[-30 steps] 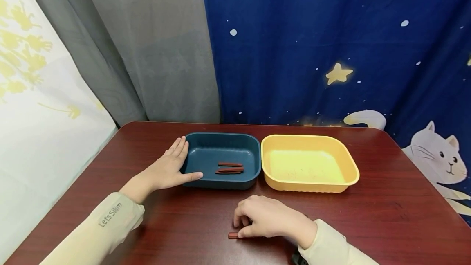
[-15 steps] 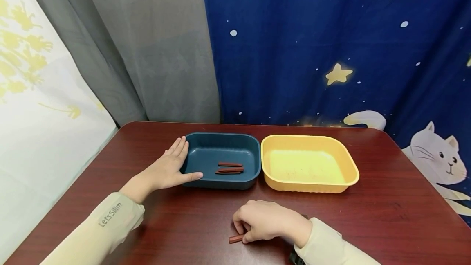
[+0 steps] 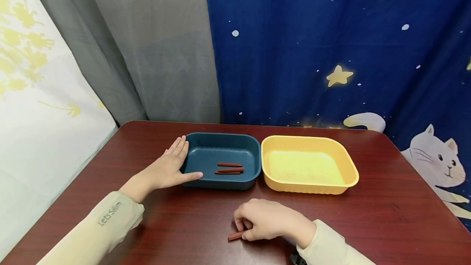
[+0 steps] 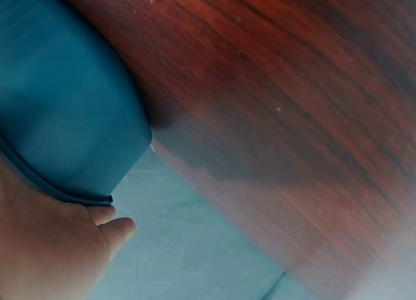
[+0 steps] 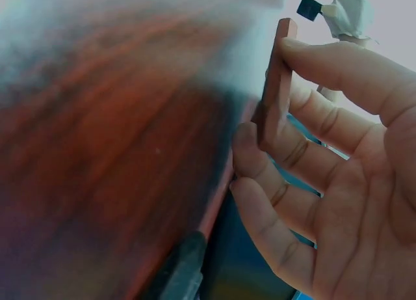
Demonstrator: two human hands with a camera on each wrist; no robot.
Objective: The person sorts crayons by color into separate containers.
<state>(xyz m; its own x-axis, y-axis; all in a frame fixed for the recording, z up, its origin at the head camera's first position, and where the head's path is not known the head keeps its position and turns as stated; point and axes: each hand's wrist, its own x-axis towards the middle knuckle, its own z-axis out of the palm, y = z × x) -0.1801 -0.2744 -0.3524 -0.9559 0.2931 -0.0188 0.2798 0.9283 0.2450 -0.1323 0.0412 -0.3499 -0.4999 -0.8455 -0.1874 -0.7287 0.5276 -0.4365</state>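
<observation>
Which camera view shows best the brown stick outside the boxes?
The right wrist view: the brown stick appears large there, much of its length visible in the right grip. The head view shows only one end; the left wrist view, none of it.

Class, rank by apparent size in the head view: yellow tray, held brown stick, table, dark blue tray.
1. Table
2. Yellow tray
3. Dark blue tray, partly covered by the left hand
4. Brown stick, partly hidden by the right hand

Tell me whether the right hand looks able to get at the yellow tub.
Likely yes: nothing stands between the right hand and the yellow tub, though that hand grips a brown stick.
</observation>
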